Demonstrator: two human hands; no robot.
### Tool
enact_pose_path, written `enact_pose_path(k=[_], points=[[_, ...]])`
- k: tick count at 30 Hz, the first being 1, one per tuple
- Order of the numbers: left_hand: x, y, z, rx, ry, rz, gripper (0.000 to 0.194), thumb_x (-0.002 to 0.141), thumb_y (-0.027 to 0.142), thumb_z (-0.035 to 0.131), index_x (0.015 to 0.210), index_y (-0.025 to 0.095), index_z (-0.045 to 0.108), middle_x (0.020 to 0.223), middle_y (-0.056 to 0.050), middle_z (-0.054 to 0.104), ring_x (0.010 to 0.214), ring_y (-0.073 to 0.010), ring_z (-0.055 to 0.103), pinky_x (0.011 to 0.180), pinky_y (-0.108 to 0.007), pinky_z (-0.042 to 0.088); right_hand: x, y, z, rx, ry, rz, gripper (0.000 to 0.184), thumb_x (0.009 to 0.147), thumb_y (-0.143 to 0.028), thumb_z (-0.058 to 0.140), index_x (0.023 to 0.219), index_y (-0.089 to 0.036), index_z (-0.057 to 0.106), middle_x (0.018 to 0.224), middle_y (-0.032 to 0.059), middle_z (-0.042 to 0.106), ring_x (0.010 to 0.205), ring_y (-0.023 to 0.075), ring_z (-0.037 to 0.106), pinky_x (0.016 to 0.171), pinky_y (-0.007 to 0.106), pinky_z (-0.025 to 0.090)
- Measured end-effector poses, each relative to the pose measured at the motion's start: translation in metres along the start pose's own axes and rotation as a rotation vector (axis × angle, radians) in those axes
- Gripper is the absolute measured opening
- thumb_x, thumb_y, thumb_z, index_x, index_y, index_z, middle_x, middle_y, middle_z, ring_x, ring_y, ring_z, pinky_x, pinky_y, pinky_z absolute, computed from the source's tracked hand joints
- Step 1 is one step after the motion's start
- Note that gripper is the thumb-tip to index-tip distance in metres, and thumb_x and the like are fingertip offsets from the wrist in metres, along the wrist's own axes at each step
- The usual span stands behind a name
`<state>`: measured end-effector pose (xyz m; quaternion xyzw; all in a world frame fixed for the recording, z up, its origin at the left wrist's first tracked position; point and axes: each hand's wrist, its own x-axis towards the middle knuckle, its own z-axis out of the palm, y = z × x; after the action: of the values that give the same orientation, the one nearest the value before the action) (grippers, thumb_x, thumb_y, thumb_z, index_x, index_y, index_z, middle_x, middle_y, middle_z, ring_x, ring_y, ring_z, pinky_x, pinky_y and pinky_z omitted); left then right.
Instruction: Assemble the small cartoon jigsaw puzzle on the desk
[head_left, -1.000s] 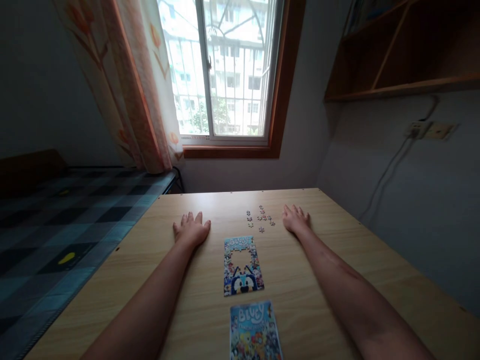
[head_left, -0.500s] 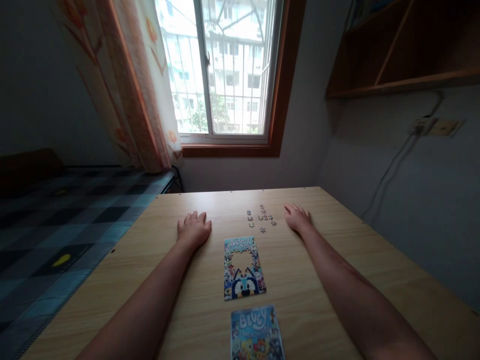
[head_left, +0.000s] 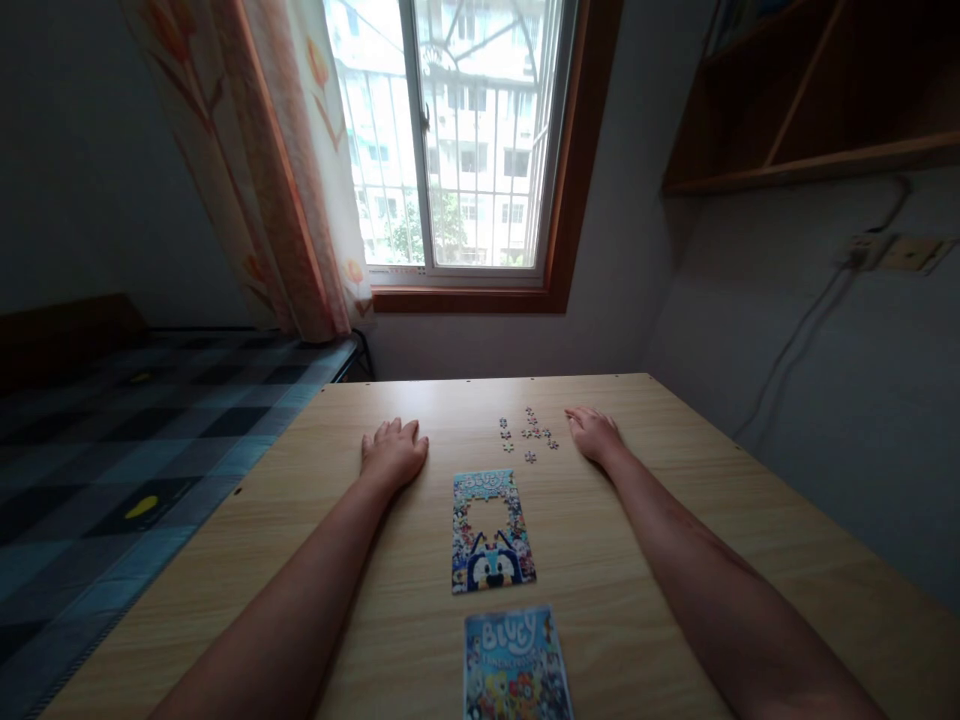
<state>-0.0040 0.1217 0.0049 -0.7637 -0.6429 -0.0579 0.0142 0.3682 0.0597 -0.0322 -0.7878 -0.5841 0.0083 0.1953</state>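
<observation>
My left hand [head_left: 394, 452] lies palm down on the wooden table, fingers a little apart and holding nothing. To its right is a partly assembled jigsaw puzzle [head_left: 493, 570] with a blue cartoon dog at the bottom and a gap in its middle. Several loose puzzle pieces [head_left: 535, 433] are scattered beyond the puzzle. Just right of those pieces rests my right hand [head_left: 593, 435], also palm down, with its fingers stretched out and no piece seen in it. Nearest to me lies a box or card [head_left: 516, 665] lettered "BLUEY", cut off by the frame's lower edge.
The pale wooden table [head_left: 637, 560] reaches toward a barred window [head_left: 480, 150]. On the left stands a bed with a checked cover [head_left: 180, 420], and a flowered curtain [head_left: 277, 190] hangs above it. A shelf [head_left: 817, 165] and a wall socket with a cable [head_left: 866, 250] are at right.
My left hand's spread fingers have drawn closer together, and the right hand's fingers have shifted slightly. The camera view has moved a little. Puzzle, loose pieces and box lie as before.
</observation>
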Motion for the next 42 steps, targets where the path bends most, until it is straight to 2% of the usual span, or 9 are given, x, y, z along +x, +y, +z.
enact_pose_path(k=[4,10,17,23,27,32,35,38,42], points=[[0.0,-0.001,0.001,-0.001,0.016,0.006,0.058,0.096,0.047,0.03,0.144,0.024,0.052,0.158,-0.014,0.042,0.146,-0.0333,0.035,0.116,-0.058,0.027,-0.003,-0.009,-0.005,0.02,0.057,-0.02,0.044,0.099,-0.028,0.039,0.137,-0.024,0.061,0.147,0.0045,0.057,0.139,0.0224,0.044,0.117,0.035,0.028],[0.0,-0.001,0.002,-0.005,0.033,0.009,0.057,0.096,0.048,0.032,0.141,0.024,0.055,0.156,-0.014,0.044,0.145,-0.033,0.036,0.115,-0.056,0.028,-0.014,-0.041,-0.013,0.049,0.14,-0.236,0.041,0.099,-0.028,0.042,0.134,-0.026,0.064,0.148,0.0041,0.056,0.145,0.0261,0.035,0.12,0.048,0.021],[0.0,0.0,0.002,-0.027,-0.001,0.0,0.059,0.096,0.048,0.031,0.145,0.022,0.051,0.159,-0.015,0.04,0.146,-0.034,0.033,0.117,-0.058,0.024,-0.038,-0.095,-0.012,0.015,-0.005,-0.423,0.037,0.101,-0.036,0.043,0.124,-0.027,0.071,0.155,0.0066,0.046,0.152,0.0306,0.022,0.12,0.061,0.012],[-0.001,0.001,0.002,-0.039,0.009,0.007,0.057,0.096,0.048,0.032,0.142,0.023,0.053,0.158,-0.015,0.041,0.146,-0.035,0.033,0.116,-0.06,0.024,-0.048,-0.109,-0.009,-0.024,-0.179,-0.447,0.042,0.104,-0.044,0.036,0.134,-0.033,0.065,0.164,0.0061,0.031,0.155,0.0322,0.009,0.12,0.065,0.006],[-0.002,0.002,0.002,-0.048,0.01,0.008,0.056,0.096,0.048,0.033,0.141,0.023,0.055,0.157,-0.016,0.041,0.145,-0.036,0.034,0.116,-0.06,0.025,-0.052,-0.118,-0.013,0.024,-0.189,-0.545,0.043,0.105,-0.049,0.035,0.131,-0.037,0.066,0.165,0.003,0.028,0.156,0.0317,0.008,0.12,0.064,0.007],[-0.004,0.003,0.001,-0.056,0.013,0.008,0.054,0.096,0.047,0.034,0.14,0.024,0.055,0.156,-0.015,0.043,0.144,-0.0359,0.034,0.115,-0.06,0.025,-0.049,-0.126,-0.018,0.037,-0.072,-0.534,0.031,0.097,-0.037,0.055,0.123,-0.033,0.072,0.162,0.0052,0.037,0.154,0.0327,0.018,0.119,0.064,0.016],[-0.004,0.003,0.002,-0.058,0.02,0.012,0.053,0.095,0.047,0.034,0.139,0.024,0.056,0.155,-0.015,0.044,0.144,-0.0354,0.035,0.115,-0.059,0.026,-0.045,-0.128,-0.016,0.047,-0.012,-0.515,0.026,0.092,-0.029,0.062,0.114,-0.027,0.077,0.149,0.0079,0.053,0.143,0.0287,0.038,0.118,0.051,0.027],[-0.003,0.003,0.003,-0.066,0.025,0.016,0.053,0.095,0.046,0.034,0.137,0.023,0.057,0.155,-0.016,0.044,0.143,-0.0361,0.035,0.114,-0.06,0.026,-0.043,-0.135,-0.013,0.03,-0.013,-0.549,0.021,0.091,-0.031,0.064,0.103,-0.025,0.08,0.129,0.0067,0.069,0.123,0.0249,0.054,0.112,0.041,0.035],[-0.003,0.004,0.003,-0.082,0.012,0.011,0.052,0.095,0.047,0.035,0.136,0.025,0.057,0.155,-0.015,0.044,0.143,-0.0357,0.035,0.114,-0.06,0.025,-0.043,-0.15,-0.013,-0.111,-0.061,-0.5,0.021,0.089,-0.037,0.065,0.095,-0.026,0.082,0.113,0.0066,0.075,0.113,0.0293,0.055,0.103,0.044,0.04]])
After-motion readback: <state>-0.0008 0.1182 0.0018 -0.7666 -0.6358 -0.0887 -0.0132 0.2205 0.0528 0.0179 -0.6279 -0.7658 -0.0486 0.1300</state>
